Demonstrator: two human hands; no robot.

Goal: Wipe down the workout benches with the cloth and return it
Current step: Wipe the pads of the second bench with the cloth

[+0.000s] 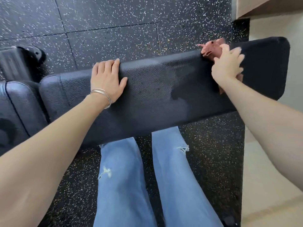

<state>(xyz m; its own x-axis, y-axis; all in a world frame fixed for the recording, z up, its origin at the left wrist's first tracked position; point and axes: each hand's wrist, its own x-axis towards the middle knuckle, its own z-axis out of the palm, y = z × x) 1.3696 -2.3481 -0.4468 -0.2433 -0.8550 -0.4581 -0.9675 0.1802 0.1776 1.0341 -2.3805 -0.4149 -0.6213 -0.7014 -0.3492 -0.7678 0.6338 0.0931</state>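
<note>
Reddish cloth (pixel 210 48) beneath spread fingers (pixel 236 52) of right hand (pixel 227 65) on bench (pixel 155 90); left hand (pixel 106 77) flat, fingers straight.

The bench (pixel 155 89) is a long black pad with a pebbled skin, running left to right over a black rubber floor (pixel 114 22) flecked with white. A second pad (pixel 21 104) sits just beside its left end, a narrow gap between them. A darker, damp-looking patch (pixel 185 90) spreads across the right half. The left hand (pixel 106 79) lies flat near the left end, fingers (pixel 114 63) reaching the far edge. Near the right end, at the far edge, a reddish cloth (pixel 211 48) lies bunched under the right hand (pixel 227 63), which presses on it.
</note>
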